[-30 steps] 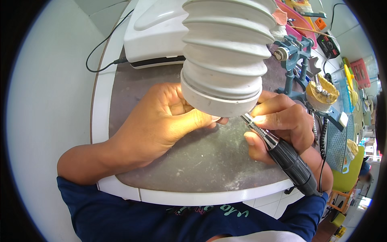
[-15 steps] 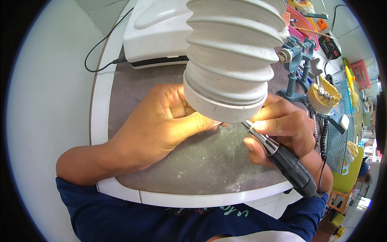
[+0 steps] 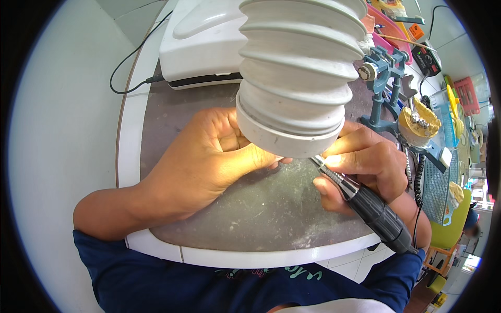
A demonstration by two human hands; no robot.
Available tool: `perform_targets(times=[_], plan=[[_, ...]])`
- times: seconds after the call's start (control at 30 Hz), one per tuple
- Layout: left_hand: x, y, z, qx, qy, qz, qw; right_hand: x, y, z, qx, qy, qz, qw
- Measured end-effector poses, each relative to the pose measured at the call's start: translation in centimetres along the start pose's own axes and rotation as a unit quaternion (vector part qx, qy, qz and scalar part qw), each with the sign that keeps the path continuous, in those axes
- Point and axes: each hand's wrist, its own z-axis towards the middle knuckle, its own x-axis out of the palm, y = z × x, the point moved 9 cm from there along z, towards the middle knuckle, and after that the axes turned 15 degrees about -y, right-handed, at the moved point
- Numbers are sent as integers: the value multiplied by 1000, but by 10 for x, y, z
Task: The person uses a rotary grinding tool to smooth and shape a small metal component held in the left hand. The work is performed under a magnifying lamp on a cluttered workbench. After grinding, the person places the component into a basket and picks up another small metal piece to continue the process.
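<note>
A rotary handpiece with a ribbed black body and a metal neck is gripped by my right hand, between thumb and fingers. Its tip points up and left and disappears under the white rim of a ribbed suction hose. My left hand is closed, thumb pressed toward the fingers, just left of that tip. Whatever it pinches is hidden by the hose's end. Bright light falls on both hands' fingertips beneath the hose.
Behind my left hand stands a white machine with a black cable. To the right are a blue-grey articulator, a yellow dental cast with metal crowns, a black control box and a blue basket. Dust lies on the grey worktop.
My right hand with the handpiece and the end of the hose have shifted very slightly left. My left hand has barely moved.
</note>
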Motion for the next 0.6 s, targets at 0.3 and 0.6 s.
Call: perform_targets(times=[0.3, 0.6], plan=[[1, 1, 1, -9, 1, 19, 1000, -4, -2, -2, 14, -14, -4, 1000], [4, -3, 1, 10, 3, -4, 1000, -1, 1, 0, -12, 12, 4, 1000]])
